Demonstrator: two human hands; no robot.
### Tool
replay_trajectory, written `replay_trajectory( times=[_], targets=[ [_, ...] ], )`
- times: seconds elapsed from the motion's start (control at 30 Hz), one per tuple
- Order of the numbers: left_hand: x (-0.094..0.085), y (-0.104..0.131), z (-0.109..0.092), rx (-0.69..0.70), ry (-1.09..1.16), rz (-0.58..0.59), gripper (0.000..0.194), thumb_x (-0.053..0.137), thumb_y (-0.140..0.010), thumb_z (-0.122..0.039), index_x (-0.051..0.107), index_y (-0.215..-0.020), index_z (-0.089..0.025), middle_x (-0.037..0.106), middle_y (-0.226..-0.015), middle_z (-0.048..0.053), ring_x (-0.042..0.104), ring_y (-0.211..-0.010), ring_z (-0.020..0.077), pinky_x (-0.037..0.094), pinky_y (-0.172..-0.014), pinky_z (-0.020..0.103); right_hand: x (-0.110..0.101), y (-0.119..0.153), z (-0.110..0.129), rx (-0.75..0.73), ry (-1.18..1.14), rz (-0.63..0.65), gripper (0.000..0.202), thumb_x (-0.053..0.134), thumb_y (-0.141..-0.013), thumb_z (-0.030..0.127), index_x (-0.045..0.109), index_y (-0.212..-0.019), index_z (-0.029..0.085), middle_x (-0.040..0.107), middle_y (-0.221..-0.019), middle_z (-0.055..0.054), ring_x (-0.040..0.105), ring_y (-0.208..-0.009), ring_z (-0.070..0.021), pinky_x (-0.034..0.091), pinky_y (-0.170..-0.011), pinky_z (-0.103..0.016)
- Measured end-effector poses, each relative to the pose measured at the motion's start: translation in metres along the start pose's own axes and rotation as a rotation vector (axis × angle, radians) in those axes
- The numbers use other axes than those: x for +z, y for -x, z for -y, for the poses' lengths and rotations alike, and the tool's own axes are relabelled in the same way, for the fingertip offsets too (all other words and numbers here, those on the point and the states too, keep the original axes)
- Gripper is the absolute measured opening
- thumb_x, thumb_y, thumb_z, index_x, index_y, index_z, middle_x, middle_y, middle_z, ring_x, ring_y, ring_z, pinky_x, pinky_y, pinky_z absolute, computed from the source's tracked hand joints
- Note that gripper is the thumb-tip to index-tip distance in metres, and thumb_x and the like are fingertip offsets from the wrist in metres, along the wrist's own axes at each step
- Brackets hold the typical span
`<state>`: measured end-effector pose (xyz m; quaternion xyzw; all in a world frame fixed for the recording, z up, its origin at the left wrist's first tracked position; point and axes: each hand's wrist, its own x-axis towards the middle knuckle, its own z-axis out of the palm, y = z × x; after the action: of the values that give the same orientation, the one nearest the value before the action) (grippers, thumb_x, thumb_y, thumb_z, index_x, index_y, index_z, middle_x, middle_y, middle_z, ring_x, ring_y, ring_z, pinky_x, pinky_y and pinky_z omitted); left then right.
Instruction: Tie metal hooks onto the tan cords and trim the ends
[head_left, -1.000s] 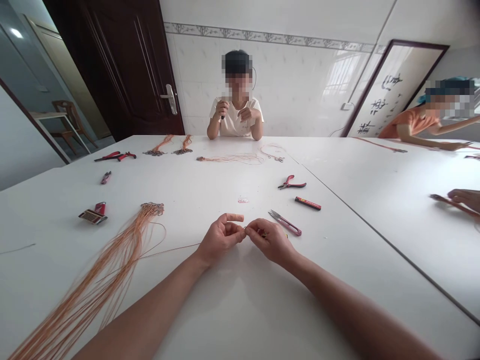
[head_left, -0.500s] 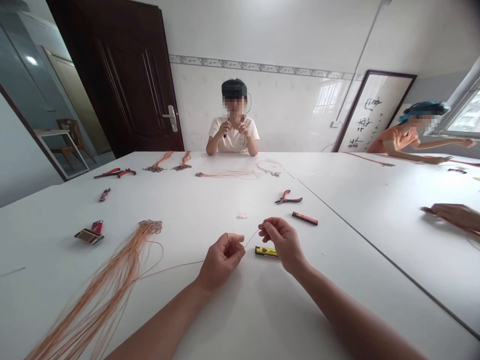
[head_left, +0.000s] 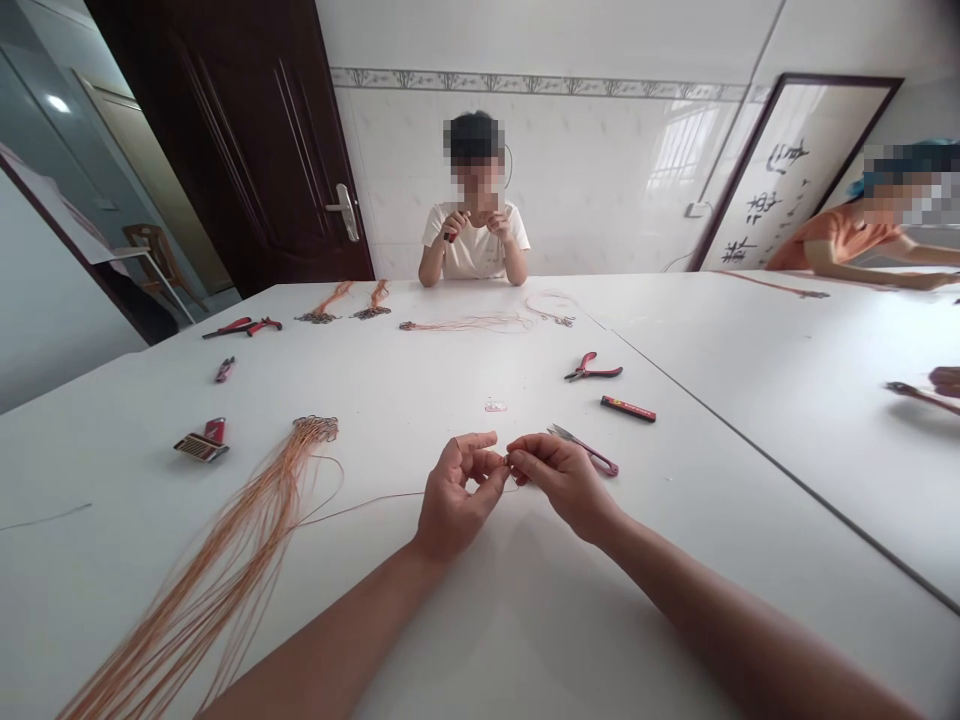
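Observation:
My left hand (head_left: 459, 500) pinches a thin orange cord (head_left: 390, 496), its thumb and index fingertips pressed together. Right beside it, my right hand (head_left: 570, 485) pinches at the same spot, its fingertips meeting those of the left. A tiny light-coloured bit shows between the fingertips, too small to make out. To the left, the cord runs back to a long bundle of orange cords (head_left: 240, 540), gathered at a cluster of metal pieces (head_left: 316, 429). Just behind my right hand lie pink-handled thread snips (head_left: 592, 455), partly covered by it.
Red-handled pliers (head_left: 592, 370) and a red lighter (head_left: 628, 409) lie ahead on the right. Left are a matchbox-like object (head_left: 201, 447), a small pink tool (head_left: 225, 369) and more pliers (head_left: 244, 328). Across the white table (head_left: 420, 400) sits a person (head_left: 476, 235); another person (head_left: 847, 240) works at right.
My hands have come together, closing the gap where the cord was stretched. The view has shifted slightly; the snips now show beside my right hand, and the yellow lighter is out of sight.

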<state>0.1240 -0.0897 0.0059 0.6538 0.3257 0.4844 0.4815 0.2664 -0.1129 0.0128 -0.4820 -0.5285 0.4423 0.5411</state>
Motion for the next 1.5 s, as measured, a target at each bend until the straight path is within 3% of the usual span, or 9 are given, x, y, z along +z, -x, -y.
replay_trajectory(
  times=[0.2,0.47,0.7,0.83,1.27,1.5],
  targets=[
    [0.0006,-0.0040,0.0020,-0.059,0.076,-0.014,0.029,0.058,-0.072,-0.024,0.047,-0.099,-0.021,0.058,-0.071,-0.001,0.057,-0.070,0.0126,0.044,-0.069,0.030,0.0010,0.0000,-0.0024,0.017,-0.062,0.018,0.021,0.058,-0.071,0.032,0.057,-0.085,0.017,0.058,-0.074,-0.002,0.054,-0.068,-0.0121,0.047,-0.068,-0.032],
    [0.0025,-0.0037,0.0009,-0.086,0.113,0.024,0.025,0.057,-0.072,-0.023,0.050,-0.096,-0.020,0.057,-0.072,0.000,0.056,-0.073,0.0127,0.045,-0.070,0.029,0.0023,0.0023,-0.0042,-0.082,-0.039,-0.003,0.024,0.055,-0.072,0.021,0.044,-0.094,0.020,0.053,-0.074,0.001,0.052,-0.069,-0.0100,0.046,-0.065,-0.027],
    [0.0017,-0.0025,-0.0002,-0.038,0.100,-0.008,0.027,0.059,-0.070,-0.021,0.052,-0.096,-0.019,0.058,-0.088,0.004,0.055,-0.085,0.0151,0.045,-0.076,0.031,0.0039,0.0057,0.0014,-0.160,0.112,-0.068,0.030,0.051,-0.073,0.020,0.037,-0.100,0.021,0.054,-0.076,0.001,0.051,-0.067,-0.0108,0.044,-0.059,-0.026],
    [0.0006,-0.0036,-0.0020,-0.007,0.145,-0.024,0.027,0.059,-0.071,-0.021,0.050,-0.096,-0.020,0.058,-0.082,0.002,0.056,-0.082,0.0143,0.045,-0.076,0.031,0.0035,0.0066,0.0018,-0.229,0.251,-0.066,0.034,0.049,-0.072,0.017,0.037,-0.103,0.021,0.055,-0.075,0.001,0.051,-0.066,-0.0112,0.043,-0.058,-0.026],
    [-0.0027,-0.0094,-0.0034,-0.245,0.293,0.032,0.022,0.060,-0.070,-0.022,0.050,-0.089,-0.021,0.056,-0.066,-0.003,0.051,-0.060,0.0085,0.039,-0.063,0.026,-0.0012,0.0046,-0.0008,-0.283,0.260,0.083,0.021,0.042,-0.081,0.020,0.040,-0.102,0.021,0.053,-0.076,0.000,0.050,-0.067,-0.0101,0.042,-0.059,-0.026],
    [-0.0033,-0.0091,-0.0037,-0.308,0.340,0.022,0.024,0.061,-0.068,-0.023,0.050,-0.090,-0.021,0.057,-0.067,-0.003,0.052,-0.061,0.0089,0.038,-0.065,0.027,-0.0046,0.0045,0.0023,-0.312,0.393,-0.011,0.020,0.044,-0.080,0.020,0.045,-0.100,0.020,0.055,-0.078,-0.001,0.051,-0.066,-0.0100,0.043,-0.058,-0.024]
  ],
)
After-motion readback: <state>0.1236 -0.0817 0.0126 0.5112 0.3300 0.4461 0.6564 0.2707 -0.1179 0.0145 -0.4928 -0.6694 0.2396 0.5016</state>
